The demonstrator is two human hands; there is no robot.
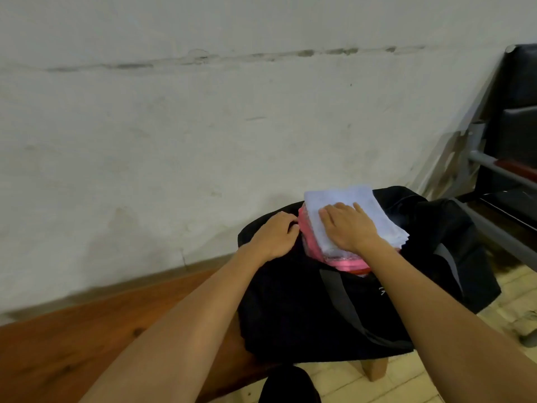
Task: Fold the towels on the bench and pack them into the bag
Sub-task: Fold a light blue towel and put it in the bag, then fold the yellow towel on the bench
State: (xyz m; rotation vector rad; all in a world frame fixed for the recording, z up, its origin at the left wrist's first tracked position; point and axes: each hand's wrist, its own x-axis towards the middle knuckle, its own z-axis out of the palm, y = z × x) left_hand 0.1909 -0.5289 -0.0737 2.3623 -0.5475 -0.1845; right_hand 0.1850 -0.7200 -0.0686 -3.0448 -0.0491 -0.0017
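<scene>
Both bare forearms reach forward from the bottom edge over the wooden bench (87, 330). Right hand (347, 228) lies flat, fingers straight, pressing on the folded white towel (343, 199), which tops the pink towels (345, 261) poking out of the black bag (290, 309). Just left of that stack, the left hand (276, 235) curls its fingers around the bag's rim. Beyond both hands rises a scuffed white wall (203, 126)
</scene>
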